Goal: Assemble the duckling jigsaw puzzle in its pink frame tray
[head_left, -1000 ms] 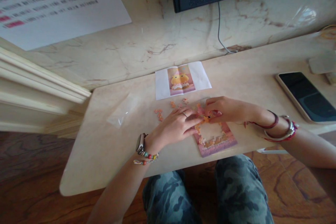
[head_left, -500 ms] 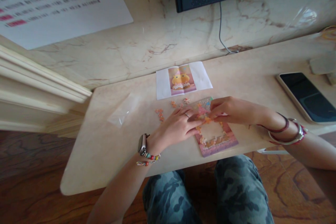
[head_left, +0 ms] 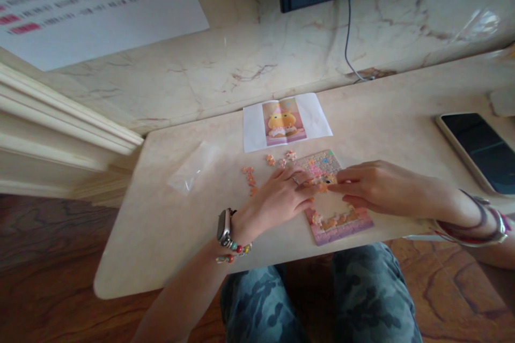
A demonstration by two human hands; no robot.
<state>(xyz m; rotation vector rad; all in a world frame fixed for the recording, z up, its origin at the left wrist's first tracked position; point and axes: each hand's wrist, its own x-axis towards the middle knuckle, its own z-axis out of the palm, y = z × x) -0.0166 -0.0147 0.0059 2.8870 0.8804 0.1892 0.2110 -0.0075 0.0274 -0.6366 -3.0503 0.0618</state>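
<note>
Puzzle: your pink jigsaw puzzle lies flat on the table, at its near edge and right in front of you, with both of your hands over it.
Left hand: your left hand rests palm down beside the puzzle's left edge, fingers spread apart and loose, the fingertips reaching onto the frame.
Right hand: your right hand comes in from the right across the puzzle's middle, fingers drawn together, with the tips on an orange piece in the upper half. You cannot tell whether they pinch it or only press on it.
Meeting point: the fingertips of both hands nearly touch over that piece.
Long axis: the puzzle is a rectangle whose long side runs away from you, the far end leaning a little to your left.
Centre: the middle of the puzzle shows bare board.
Loose pieces: a few loose pieces lie just beyond your left hand.
Reference: the picture sheet lies beyond the puzzle, near its far end.
Further off: a clear bag lies to the left and a phone well off to the right.
</note>
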